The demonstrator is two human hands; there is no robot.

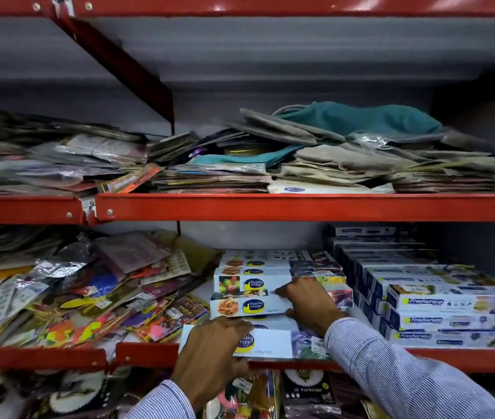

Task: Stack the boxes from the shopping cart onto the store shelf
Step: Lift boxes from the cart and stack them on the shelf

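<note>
Red shelf [300, 207], three tiers in view. Middle tier, centre: stack of white boxes [270, 272] with blue-and-yellow round logos, long sides facing out, several layers rising toward the back. Front box [273, 343] lies lowest, its near edge overhanging the red shelf lip. Left hand [210, 355] covers that box's left end, thumb under the lip side, fingers over the top; grip closed on the front box. Right hand [309, 303] lies on the second box [255, 306] one layer up, fingers spread flat across the top and thumb at the front face; whether it clamps or only presses cannot be told. Both arms in striped sleeves [391, 373]. Right of the stack, touching it: rows of blue-white boxes [440, 303], neatly banked. Left of the stack: loose heap of coloured packets [89, 297], some leaning against the white boxes. Upper tier: flat piles of wrapped goods, grey cloths [316, 158] and a teal cloth [361, 119] on top. Lower tier: dark packets [306, 391], partly hidden by the arms.
</note>
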